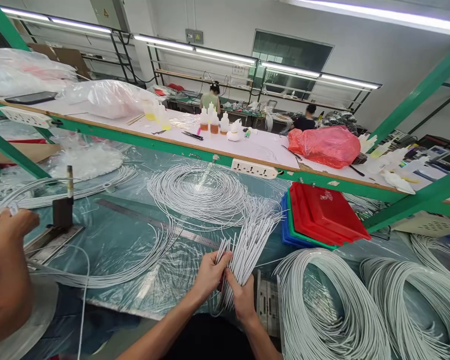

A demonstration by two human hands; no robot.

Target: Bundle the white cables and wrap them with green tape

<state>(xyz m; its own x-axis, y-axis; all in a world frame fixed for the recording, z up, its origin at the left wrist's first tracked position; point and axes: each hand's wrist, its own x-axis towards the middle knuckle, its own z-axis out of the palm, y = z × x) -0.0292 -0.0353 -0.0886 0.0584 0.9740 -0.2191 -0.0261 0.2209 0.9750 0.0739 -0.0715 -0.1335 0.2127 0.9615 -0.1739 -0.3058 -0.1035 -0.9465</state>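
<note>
A thick bundle of white cables [253, 240] stands fanned out in front of me, its cut ends pointing up and to the right. My left hand [211, 272] pinches a few cable ends at the bundle's left side. Against the lower front of the same bundle, my right hand [243, 295] is closed with the thumb near my left fingers. Behind the bundle lies a wide loose coil of white cable [198, 192]. A steel ruler [157, 222] lies slantwise on the table [112, 225], its right end near the cables.
Red, green and blue bins [322, 212] are stacked at the right. Large cable coils [333, 300] lie at the front right. At the left, a co-worker's hands [13, 225] hold cable beside a metal fixture [62, 212]. A shelf [131, 127] with bottles crosses behind.
</note>
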